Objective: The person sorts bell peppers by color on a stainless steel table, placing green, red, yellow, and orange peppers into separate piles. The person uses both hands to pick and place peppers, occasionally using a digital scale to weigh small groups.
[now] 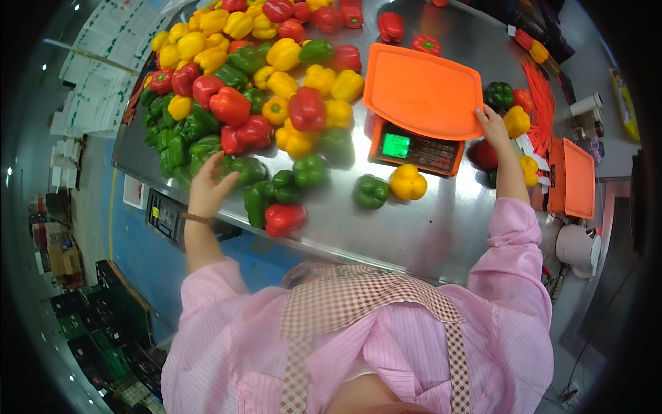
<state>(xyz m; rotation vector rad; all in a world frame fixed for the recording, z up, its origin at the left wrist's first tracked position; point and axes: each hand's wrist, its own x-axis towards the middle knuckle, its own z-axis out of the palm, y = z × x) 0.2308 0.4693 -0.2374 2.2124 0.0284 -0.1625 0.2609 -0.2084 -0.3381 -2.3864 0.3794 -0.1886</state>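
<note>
My left hand point(212, 186), with a bead bracelet at the wrist, is at the near left of the pile, its fingers apart beside a green bell pepper point(205, 150). Whether it touches the pepper I cannot tell. My right hand point(491, 124) rests at the right edge of the orange tray point(424, 90) on a digital scale point(417, 148), fingers at the rim. The tray bears nothing, and the scale's display point(396, 145) is lit green. Before the scale sit a green bell pepper point(371, 191) and a yellow one point(408, 182). A red bell pepper point(285, 219) lies near the table's front edge.
Red, yellow and green bell peppers point(191, 45) are heaped on the steel table point(362, 233). To the right are more peppers point(516, 121), red strips of netting point(540, 108) and a second orange scale point(578, 178). White boxes point(98, 77) stand beyond the left edge.
</note>
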